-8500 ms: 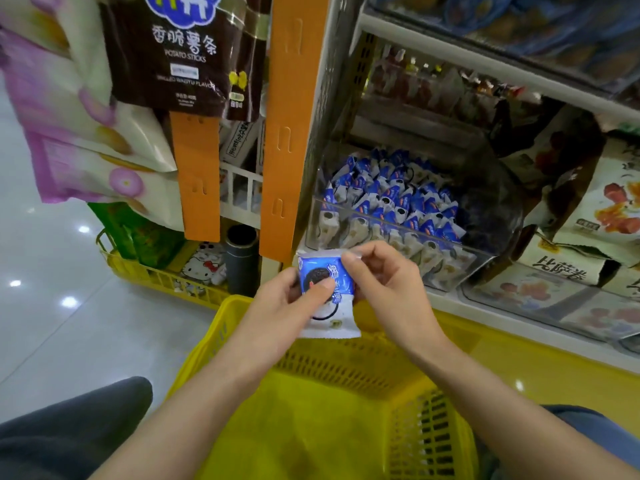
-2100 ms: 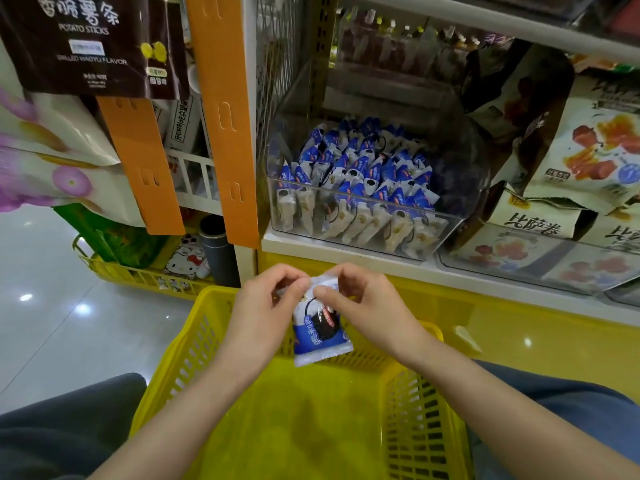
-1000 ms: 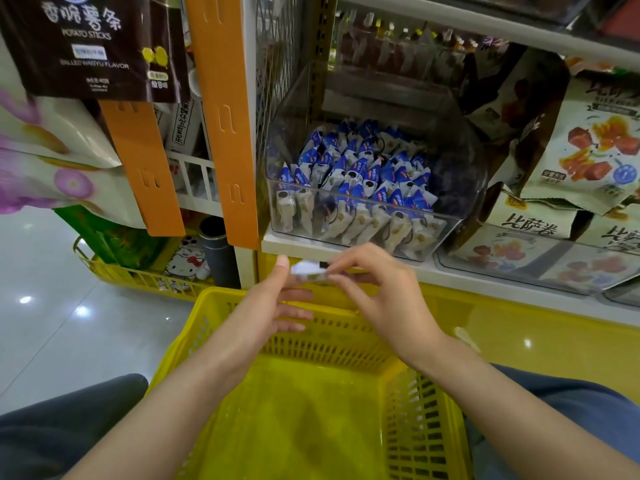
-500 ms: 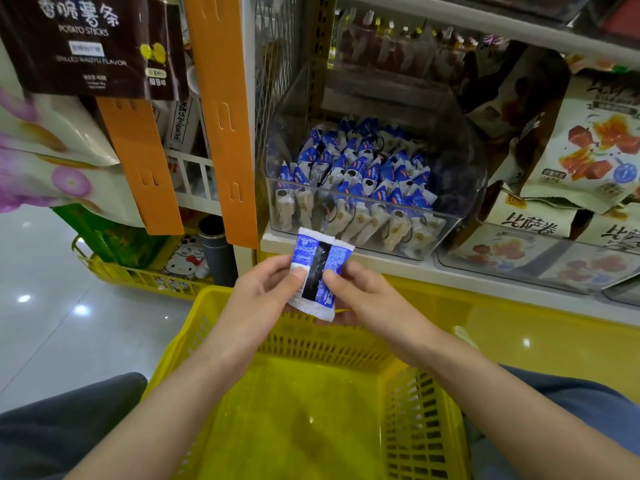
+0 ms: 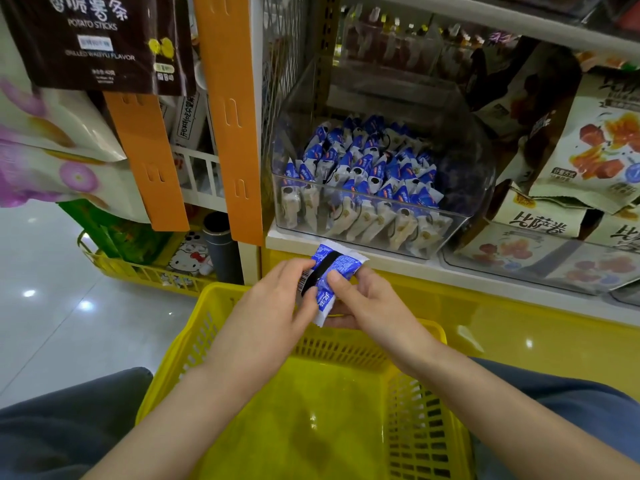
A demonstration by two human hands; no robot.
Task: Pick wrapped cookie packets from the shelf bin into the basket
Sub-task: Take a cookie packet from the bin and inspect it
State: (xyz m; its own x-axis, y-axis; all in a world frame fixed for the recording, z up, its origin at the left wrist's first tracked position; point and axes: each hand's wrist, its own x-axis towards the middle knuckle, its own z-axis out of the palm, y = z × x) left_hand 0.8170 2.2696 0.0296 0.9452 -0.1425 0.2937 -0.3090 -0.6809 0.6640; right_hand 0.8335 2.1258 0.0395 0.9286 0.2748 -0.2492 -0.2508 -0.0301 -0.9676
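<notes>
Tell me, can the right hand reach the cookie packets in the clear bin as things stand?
Probably yes, once it is free: the right hand and the left hand both hold one packet now. The clear bin looks open above its front wall, and nothing blocks the cookie packets inside.

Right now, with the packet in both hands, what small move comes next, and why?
Probably lower the packet toward you and let go: the left hand and right hand both pinch it above the far rim of the basket, not over its floor.
</notes>
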